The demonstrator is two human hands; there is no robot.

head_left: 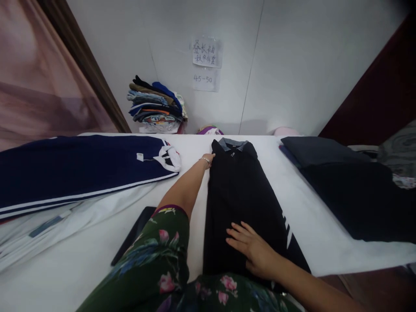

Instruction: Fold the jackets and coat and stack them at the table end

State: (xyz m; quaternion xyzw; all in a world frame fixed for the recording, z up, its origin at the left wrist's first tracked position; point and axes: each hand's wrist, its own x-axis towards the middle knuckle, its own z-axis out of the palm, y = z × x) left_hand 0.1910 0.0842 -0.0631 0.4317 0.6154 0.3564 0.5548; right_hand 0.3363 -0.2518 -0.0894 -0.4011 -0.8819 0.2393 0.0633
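Note:
A black zip-neck shirt [242, 195] with a grey collar lies lengthwise before me, folded narrow, with white marks along its lower right edge. At its upper left shoulder edge is my left hand [208, 160], with a bracelet at the wrist; the fingers look closed on the cloth there, though they are small and partly hidden. Lower on the shirt front, my right hand [251, 247] rests palm down with its fingers spread. My body hides the shirt's near end.
Left of me lies a navy garment [81, 169] with a white collar, above white cloth. A dark flat item [133, 236] is by my left sleeve. Folded dark clothes [344, 186] lie at right. A clothes stack [157, 106] stands by the wall beneath paper signs [206, 65].

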